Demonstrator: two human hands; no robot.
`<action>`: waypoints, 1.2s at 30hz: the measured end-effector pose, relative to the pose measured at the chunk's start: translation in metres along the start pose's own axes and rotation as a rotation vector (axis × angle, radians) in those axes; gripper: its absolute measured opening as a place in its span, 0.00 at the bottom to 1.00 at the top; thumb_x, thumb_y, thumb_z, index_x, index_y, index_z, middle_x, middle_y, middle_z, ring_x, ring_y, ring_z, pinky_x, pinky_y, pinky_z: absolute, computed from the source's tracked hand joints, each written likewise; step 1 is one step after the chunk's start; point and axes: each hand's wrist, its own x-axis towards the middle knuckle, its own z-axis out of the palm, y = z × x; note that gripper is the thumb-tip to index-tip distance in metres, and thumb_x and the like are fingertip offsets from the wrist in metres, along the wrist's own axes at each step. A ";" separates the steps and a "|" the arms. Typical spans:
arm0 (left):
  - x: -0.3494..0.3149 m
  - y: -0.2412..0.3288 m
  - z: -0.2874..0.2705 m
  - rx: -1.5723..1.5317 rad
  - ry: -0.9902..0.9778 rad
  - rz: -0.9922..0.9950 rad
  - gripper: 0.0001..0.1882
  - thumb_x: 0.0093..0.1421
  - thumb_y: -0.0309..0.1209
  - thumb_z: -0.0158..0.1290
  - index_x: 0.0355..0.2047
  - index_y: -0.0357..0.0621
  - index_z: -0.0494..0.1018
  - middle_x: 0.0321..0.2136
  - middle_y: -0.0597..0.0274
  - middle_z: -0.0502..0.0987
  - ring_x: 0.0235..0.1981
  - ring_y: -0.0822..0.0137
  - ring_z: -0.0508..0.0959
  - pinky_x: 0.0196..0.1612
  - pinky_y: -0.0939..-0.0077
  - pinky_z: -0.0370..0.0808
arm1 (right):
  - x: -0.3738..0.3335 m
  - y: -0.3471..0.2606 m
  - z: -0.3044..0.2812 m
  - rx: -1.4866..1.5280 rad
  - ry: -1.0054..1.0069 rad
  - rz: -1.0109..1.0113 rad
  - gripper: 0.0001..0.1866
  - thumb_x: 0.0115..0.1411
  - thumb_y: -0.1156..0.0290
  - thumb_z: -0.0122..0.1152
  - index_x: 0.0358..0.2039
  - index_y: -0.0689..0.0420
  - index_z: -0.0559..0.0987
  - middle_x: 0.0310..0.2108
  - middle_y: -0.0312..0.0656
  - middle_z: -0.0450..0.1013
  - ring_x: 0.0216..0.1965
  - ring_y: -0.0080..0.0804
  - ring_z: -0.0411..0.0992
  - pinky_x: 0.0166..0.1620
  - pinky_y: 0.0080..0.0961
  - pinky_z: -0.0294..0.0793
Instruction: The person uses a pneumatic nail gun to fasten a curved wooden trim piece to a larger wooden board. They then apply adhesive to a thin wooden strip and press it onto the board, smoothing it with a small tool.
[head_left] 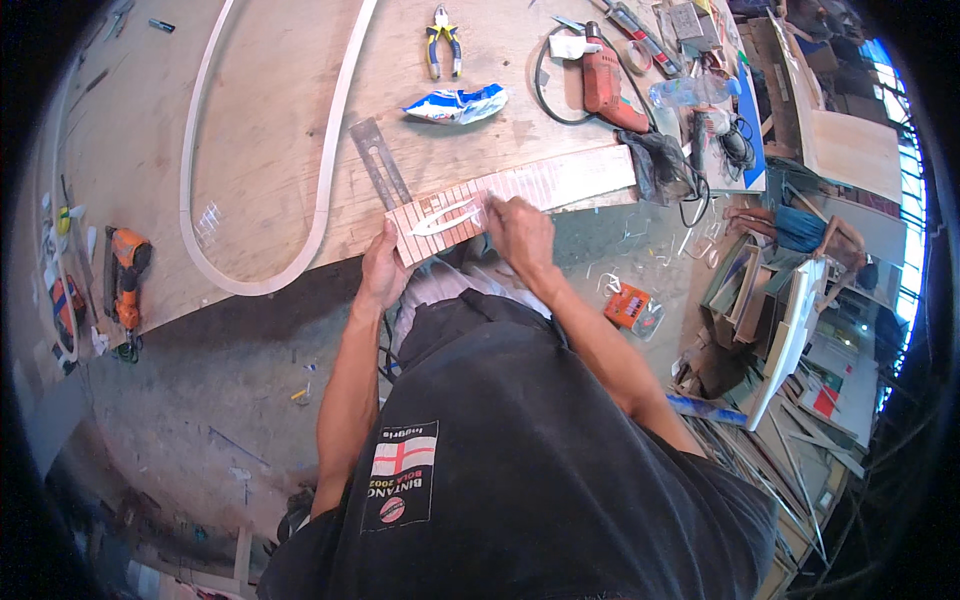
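A long pale board [585,178] with many thin crosswise lines lies along the near edge of the workbench [270,110]. On its left part is a long, looped streak of white paste [432,222]. My left hand [382,264] grips the board's left end, thumb on top. Over the board, just right of the paste, my right hand [522,236] is closed with its fingertips down near the surface; whatever they pinch is too small to make out. A flat slotted metal bar [380,162] lies against the board's far left side. Beyond it rests a crumpled blue and white packet [458,104].
A U-shaped wooden strip [325,165], pliers [443,50], a red corded drill [603,88], a plastic bottle [690,92] and a grinder [712,124] lie on the bench. An orange nail gun [128,272] sits left. On the floor are an orange box [627,305] and, right, another person [805,230].
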 end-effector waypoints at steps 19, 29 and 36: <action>-0.004 -0.005 0.005 -0.062 0.016 0.028 0.32 0.77 0.48 0.36 0.66 0.30 0.61 0.62 0.48 0.72 0.61 0.57 0.75 0.66 0.60 0.71 | -0.008 0.040 -0.030 -0.209 0.019 -0.021 0.11 0.61 0.69 0.62 0.44 0.51 0.85 0.30 0.42 0.77 0.34 0.42 0.78 0.33 0.40 0.78; 0.001 -0.011 0.002 -0.004 0.055 0.040 0.34 0.76 0.52 0.36 0.67 0.33 0.60 0.62 0.48 0.71 0.61 0.55 0.75 0.63 0.56 0.74 | -0.037 -0.002 0.000 -0.017 0.015 -0.244 0.15 0.55 0.71 0.61 0.44 0.50 0.83 0.28 0.42 0.77 0.32 0.42 0.79 0.30 0.39 0.79; -0.005 -0.010 0.021 0.073 0.124 0.075 0.33 0.77 0.52 0.34 0.66 0.34 0.62 0.61 0.48 0.73 0.60 0.55 0.76 0.61 0.56 0.76 | -0.009 0.077 -0.042 -0.158 0.121 0.045 0.12 0.59 0.69 0.62 0.43 0.51 0.86 0.32 0.44 0.78 0.36 0.45 0.79 0.36 0.42 0.79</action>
